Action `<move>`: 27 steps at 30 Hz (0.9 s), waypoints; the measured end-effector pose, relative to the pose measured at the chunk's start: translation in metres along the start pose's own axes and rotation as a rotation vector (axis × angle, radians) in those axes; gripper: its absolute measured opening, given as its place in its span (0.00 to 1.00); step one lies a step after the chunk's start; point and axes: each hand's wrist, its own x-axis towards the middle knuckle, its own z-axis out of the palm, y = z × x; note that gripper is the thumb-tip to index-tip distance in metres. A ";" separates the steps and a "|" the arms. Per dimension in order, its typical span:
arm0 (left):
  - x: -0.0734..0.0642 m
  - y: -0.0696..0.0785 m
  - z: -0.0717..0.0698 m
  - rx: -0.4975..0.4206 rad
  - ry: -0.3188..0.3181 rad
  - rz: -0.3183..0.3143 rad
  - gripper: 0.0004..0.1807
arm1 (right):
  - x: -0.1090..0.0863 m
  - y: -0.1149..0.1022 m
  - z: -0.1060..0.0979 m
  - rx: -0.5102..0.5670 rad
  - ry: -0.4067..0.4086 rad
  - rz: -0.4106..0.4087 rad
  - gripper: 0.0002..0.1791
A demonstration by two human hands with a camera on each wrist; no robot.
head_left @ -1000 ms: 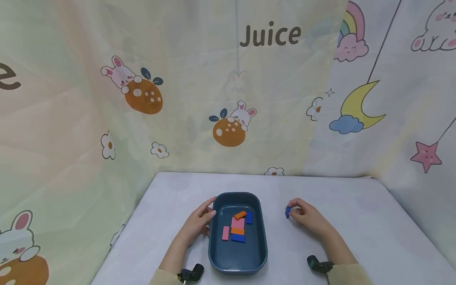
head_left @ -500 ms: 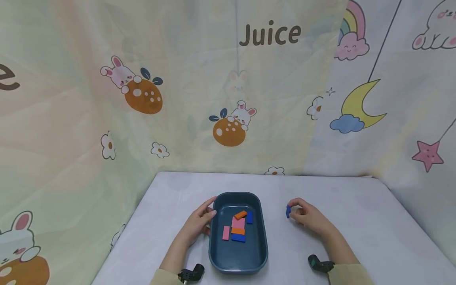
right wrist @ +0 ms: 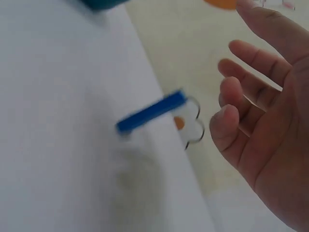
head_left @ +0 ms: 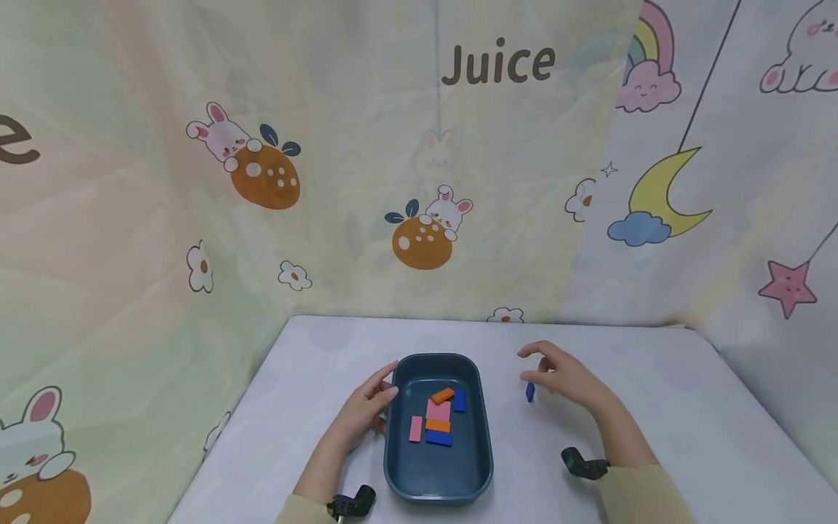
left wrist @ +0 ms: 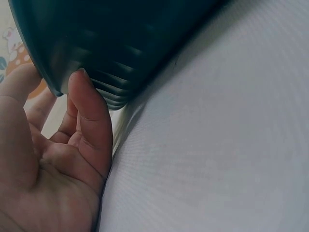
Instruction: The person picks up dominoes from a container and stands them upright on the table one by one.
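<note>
In the head view a dark blue-green tray [head_left: 437, 477] stands on the table, with several small flat blocks in it. My left hand [head_left: 366, 411] rests against its left side, fingertips touching the outer wall; the left wrist view has the same hand [left wrist: 63, 140] loosely bent by the rim. Right of the tray a blue block [head_left: 530, 391] stands upright on the table. Just above it is my right hand [head_left: 563, 375], fingers apart and holding nothing. In the right wrist view, a gap separates the blue block [right wrist: 150, 112] from the hand [right wrist: 270, 121].
Inside the tray lie an orange block [head_left: 442, 395], tilted on a pink block [head_left: 437, 410], another orange block [head_left: 437, 426], blue blocks [head_left: 439, 438] and a separate pink block [head_left: 415, 429]. A printed cloth backdrop [head_left: 340, 145] rises behind the white table [head_left: 655, 393].
My right hand has let go of the blue block and lifted slightly, its fingers spreading. The block stays standing on the table. My left hand and the tray have kept their places.
</note>
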 end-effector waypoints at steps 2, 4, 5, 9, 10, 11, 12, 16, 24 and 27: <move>0.000 0.000 0.000 0.005 0.005 0.001 0.29 | 0.008 -0.015 0.000 0.005 -0.046 -0.032 0.26; 0.000 -0.001 -0.001 0.009 0.010 0.001 0.29 | 0.017 -0.031 0.002 0.009 -0.108 -0.058 0.23; 0.000 -0.001 -0.001 0.010 0.012 0.000 0.30 | 0.021 -0.040 0.004 0.012 -0.140 -0.069 0.23; 0.001 -0.002 -0.002 0.004 0.003 -0.002 0.30 | 0.038 -0.069 0.014 0.000 -0.252 -0.111 0.19; 0.001 -0.002 -0.002 0.000 0.000 -0.004 0.30 | 0.043 -0.076 0.017 -0.002 -0.277 -0.130 0.18; 0.001 -0.002 -0.003 0.000 -0.003 -0.005 0.30 | 0.047 -0.081 0.020 0.001 -0.303 -0.149 0.17; 0.001 -0.002 -0.003 0.001 -0.004 -0.005 0.30 | 0.052 -0.086 0.024 0.001 -0.328 -0.174 0.16; 0.000 -0.001 -0.004 0.001 -0.008 -0.011 0.31 | 0.071 -0.104 0.040 0.035 -0.440 -0.257 0.13; 0.001 0.001 -0.005 -0.023 -0.040 -0.007 0.31 | 0.095 -0.129 0.086 -0.005 -0.647 -0.261 0.13; 0.002 0.001 -0.005 -0.035 -0.051 -0.003 0.31 | 0.099 -0.129 0.101 -0.012 -0.685 -0.236 0.12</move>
